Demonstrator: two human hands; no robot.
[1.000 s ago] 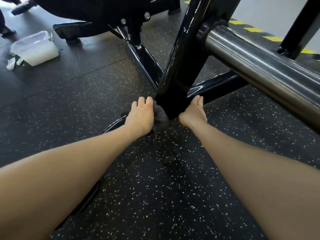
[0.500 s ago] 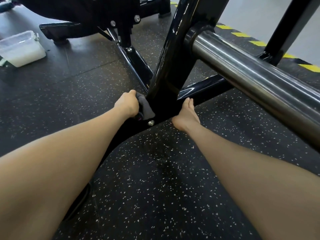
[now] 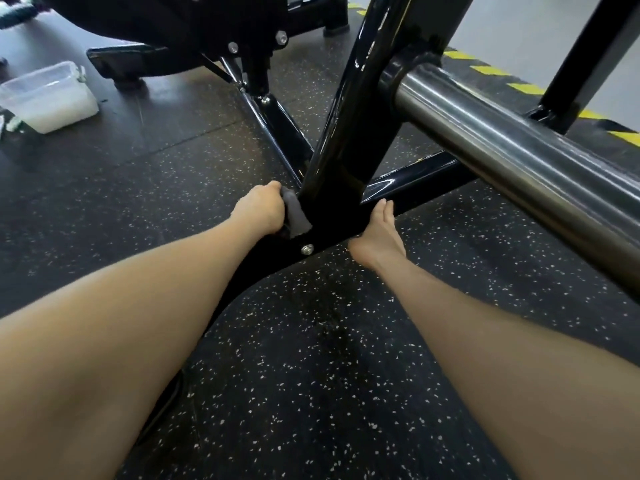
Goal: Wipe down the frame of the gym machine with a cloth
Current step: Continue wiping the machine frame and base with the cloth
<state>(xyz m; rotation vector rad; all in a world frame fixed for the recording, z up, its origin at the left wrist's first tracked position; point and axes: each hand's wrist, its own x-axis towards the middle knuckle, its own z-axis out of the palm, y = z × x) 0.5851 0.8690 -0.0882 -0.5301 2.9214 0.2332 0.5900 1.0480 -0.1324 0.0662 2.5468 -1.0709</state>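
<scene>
Speckled black rubber floor point(image 3: 311, 393)

Down at floor level, the glossy black steel frame post point(image 3: 341, 133) rises from the middle of the speckled black rubber floor point(image 3: 311, 375), where low black base rails point(image 3: 412, 188) meet beneath it. The left hand point(image 3: 259, 211) sits just left of the post's foot, holding the small dark grey cloth point(image 3: 294, 216) against it. The right hand point(image 3: 377, 233) is on the post's right side, its fingers point(image 3: 383, 207) touching the rail. Between the hands, nearer us, a silver bolt point(image 3: 307, 249) sits in the base. The thick polished steel bar point(image 3: 519, 161) juts from the post toward the right. Far left, behind, stands the clear plastic tub point(image 3: 48, 97).
</scene>
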